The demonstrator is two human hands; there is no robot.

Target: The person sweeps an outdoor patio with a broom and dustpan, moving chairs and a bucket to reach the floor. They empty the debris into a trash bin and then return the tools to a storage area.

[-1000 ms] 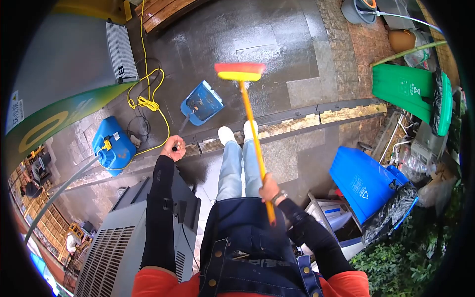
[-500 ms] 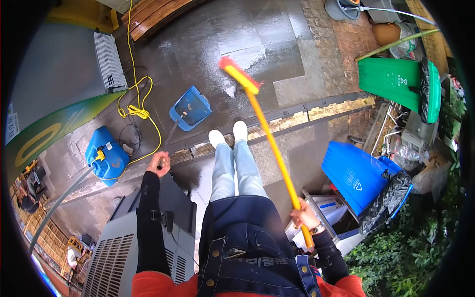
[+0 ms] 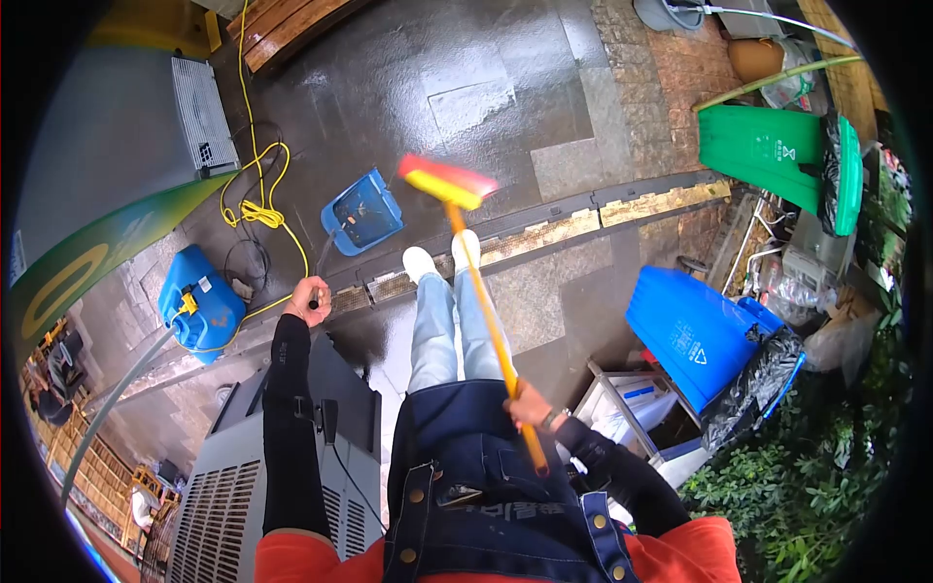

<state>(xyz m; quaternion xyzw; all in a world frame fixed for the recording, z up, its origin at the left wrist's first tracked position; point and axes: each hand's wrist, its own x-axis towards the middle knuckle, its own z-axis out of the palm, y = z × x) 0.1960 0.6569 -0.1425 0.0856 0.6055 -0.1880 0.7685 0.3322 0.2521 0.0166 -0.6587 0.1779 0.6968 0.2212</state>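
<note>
My right hand [image 3: 530, 404] is closed around the yellow handle of a broom [image 3: 494, 328]. Its red and yellow head is at the far end, over the wet paving just beyond my white shoes and right of the dustpan. My left hand [image 3: 307, 299] is wrapped round the dark end of the long handle of a blue dustpan [image 3: 363, 214]. The pan lies ahead of my feet, its mouth turned to the right toward the broom head, with small bits of debris inside.
A drain strip [image 3: 544, 241] crosses the ground by my shoes. On the left are a coiled yellow hose [image 3: 260, 212], a blue jug [image 3: 202, 303] and a grey vented machine [image 3: 219, 505]. Blue [image 3: 688, 330] and green [image 3: 768, 155] wheeled bins stand on the right.
The broom has swung left, its head now closer to the dustpan and my right hand nearer my body. My left hand still holds the dustpan.
</note>
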